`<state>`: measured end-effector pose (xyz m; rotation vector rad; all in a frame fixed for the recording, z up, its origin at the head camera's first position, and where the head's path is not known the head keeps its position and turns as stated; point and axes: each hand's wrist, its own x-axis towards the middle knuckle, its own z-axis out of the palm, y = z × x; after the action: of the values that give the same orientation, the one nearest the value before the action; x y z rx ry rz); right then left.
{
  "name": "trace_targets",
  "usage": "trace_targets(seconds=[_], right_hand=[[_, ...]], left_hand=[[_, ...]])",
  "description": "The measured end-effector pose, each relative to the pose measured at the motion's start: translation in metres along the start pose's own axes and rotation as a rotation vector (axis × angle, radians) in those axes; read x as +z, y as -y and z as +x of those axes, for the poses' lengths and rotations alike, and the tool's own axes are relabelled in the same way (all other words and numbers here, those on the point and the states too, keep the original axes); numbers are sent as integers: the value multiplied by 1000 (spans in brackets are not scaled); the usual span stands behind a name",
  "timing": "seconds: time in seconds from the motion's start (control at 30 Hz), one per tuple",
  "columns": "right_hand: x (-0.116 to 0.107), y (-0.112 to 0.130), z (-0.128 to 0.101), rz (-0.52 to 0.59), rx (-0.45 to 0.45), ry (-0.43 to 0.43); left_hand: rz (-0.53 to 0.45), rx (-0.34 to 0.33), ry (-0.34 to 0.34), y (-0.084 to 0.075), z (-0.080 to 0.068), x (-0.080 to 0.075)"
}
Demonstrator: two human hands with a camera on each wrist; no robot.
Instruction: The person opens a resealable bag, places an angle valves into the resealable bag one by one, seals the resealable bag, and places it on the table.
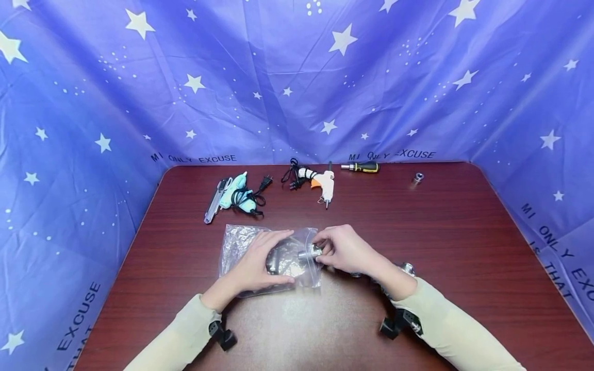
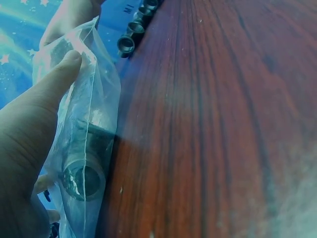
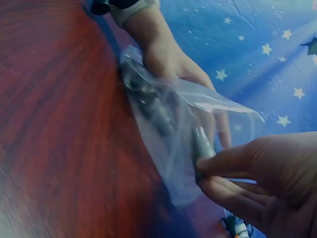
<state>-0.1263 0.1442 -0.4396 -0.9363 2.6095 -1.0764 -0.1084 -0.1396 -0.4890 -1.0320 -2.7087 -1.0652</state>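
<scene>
Before you is a dark red wooden bench [image 1: 464, 242]. On it lie a clear plastic bag [image 1: 241, 242] of metal fittings, and at the far edge a teal glue gun [image 1: 237, 191], a white glue gun [image 1: 323, 184], a screwdriver [image 1: 361, 167] and a lone metal fitting [image 1: 417, 179].

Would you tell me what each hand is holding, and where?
Right hand pinches a metal fitting at the bag's mouth; left hand grips the clear plastic bag over its middle.

Bag [image 1: 241, 242] centre frame on table [image 1: 464, 242]; glue guns [image 1: 238, 193] [image 1: 322, 183] behind it; screwdriver [image 1: 361, 167], socket [image 1: 417, 178] upper right.
</scene>
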Motion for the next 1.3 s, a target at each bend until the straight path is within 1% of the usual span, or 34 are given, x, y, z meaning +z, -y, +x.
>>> trace_targets(seconds=[0.13,0.23,0.3,0.4,0.53,0.63,0.7,0.8,0.9,1.03,1.13,1.2,1.3], right_hand=[[11,6,4,-123,-85,-38],[18,10,6,-165,-151,-53],[22,11,7,-179,-175,-51],[28,11,9,-194,-181,-40],[34,8,12,-223,-156,-22],[38,6,14,-233,-153,-10],[40,6,16,-233,-162,-6],[42,6,20,-191,-166,17],[44,7,23,-103,-134,60],[46,7,25,-2,-87,113],[46,7,25,58,-78,148],[47,8,25,94,-87,172],[47,7,25,150,-124,212]], left_hand=[[2,4,-6,0,0,0],[4,8,-9,0,-1,0],[4,13,-15,0,-1,0],[2,19,-18,0,-1,0],[3,19,-4,-2,-1,0],[51,31,10,-4,-2,-1],[107,44,11,-4,-2,-2],[186,55,6,-4,-2,-4],[220,47,3,-2,-2,-5],[210,35,10,1,-3,-4],[185,35,17,3,-4,-3],[164,38,20,2,-4,-4],[132,51,26,2,-4,-4]])
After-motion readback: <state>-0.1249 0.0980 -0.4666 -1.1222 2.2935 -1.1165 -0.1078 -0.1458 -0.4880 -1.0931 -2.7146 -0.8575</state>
